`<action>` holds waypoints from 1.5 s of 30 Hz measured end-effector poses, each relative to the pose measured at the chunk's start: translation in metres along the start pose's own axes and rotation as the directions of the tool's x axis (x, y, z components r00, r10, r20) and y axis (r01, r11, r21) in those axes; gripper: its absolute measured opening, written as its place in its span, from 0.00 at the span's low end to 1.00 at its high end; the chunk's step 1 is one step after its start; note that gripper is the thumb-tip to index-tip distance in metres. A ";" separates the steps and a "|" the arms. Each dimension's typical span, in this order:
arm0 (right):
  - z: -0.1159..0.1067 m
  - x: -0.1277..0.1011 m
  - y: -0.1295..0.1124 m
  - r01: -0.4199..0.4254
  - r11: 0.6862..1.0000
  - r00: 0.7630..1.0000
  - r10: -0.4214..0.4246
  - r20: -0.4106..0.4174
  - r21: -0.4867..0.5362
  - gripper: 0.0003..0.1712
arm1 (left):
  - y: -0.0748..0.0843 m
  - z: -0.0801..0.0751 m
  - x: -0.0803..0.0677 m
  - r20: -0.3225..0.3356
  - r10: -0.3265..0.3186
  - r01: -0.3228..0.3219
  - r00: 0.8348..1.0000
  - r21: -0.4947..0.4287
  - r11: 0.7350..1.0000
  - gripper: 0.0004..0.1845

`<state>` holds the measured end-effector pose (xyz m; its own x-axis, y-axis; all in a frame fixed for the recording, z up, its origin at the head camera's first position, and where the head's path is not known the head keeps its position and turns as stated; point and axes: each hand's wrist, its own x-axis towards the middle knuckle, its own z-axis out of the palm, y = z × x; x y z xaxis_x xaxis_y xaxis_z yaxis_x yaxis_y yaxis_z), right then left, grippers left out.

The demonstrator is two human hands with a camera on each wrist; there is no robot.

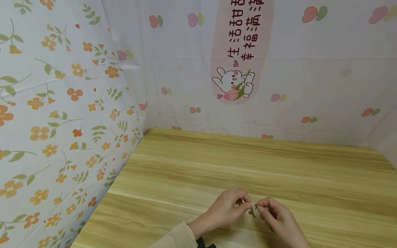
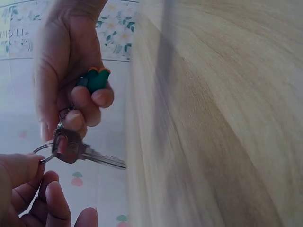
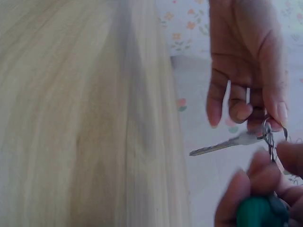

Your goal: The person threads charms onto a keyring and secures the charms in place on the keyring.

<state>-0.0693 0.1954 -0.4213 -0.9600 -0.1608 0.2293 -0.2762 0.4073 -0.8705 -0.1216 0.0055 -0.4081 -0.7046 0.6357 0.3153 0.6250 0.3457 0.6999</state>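
Both hands work just above the pale wooden tabletop (image 1: 217,165): left hand (image 1: 224,210) pinches the thin metal key ring (image 2: 45,152), right hand (image 1: 277,217) apparently pinches the silver key (image 2: 90,153) at it, green charm (image 2: 97,79) tucked in. Keep the coil pried.

The head view looks forward and down from above the near edge of the bench (image 1: 235,165), taking in its far edge, its far left corner and the patterned walls behind. The hands (image 1: 254,213) sit small, low in that frame. The left wrist view looks from close range across at the right hand (image 2: 71,71). The right wrist view faces the opposite way at the left hand (image 3: 246,71). All three views share the key (image 2: 90,153) and the bench surface.
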 end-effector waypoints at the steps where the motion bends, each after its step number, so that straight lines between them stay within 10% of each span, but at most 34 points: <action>1: -0.003 0.001 0.002 0.008 0.999 0.998 -0.010 0.062 0.040 0.05 | -0.002 0.000 0.000 0.006 -0.016 0.016 1.000 -0.045 0.999 0.05; 10: -0.022 0.009 0.012 0.022 0.989 0.959 -0.063 0.277 0.147 0.12 | -0.007 0.001 0.006 0.055 -0.161 0.170 0.985 -0.276 0.946 0.08; 17: -0.033 0.015 0.012 0.007 1.000 0.982 -0.005 0.191 -0.008 0.09 | -0.012 -0.001 0.013 0.116 -0.204 0.228 0.972 -0.267 0.936 0.08; 26: -0.035 0.028 0.018 0.081 0.980 0.994 -0.067 0.083 -0.184 0.10 | -0.025 -0.003 0.028 0.226 -0.337 0.399 0.914 -0.356 0.845 0.07; 34: -0.028 0.037 0.023 0.033 0.898 0.999 -0.028 0.016 -0.438 0.11 | -0.041 -0.002 0.032 0.213 -0.376 0.421 0.902 -0.242 0.874 0.04; 45: -0.021 0.043 0.032 0.128 0.747 0.986 -0.027 0.162 -0.652 0.13 | -0.054 0.002 0.032 0.134 -0.348 0.341 0.928 0.069 0.937 0.05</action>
<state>-0.1207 0.2197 -0.4298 -0.9317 -0.3157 0.1794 -0.3597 0.8701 -0.3370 -0.1772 0.0089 -0.4374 -0.8262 0.5622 -0.0366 0.3685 0.5883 0.7198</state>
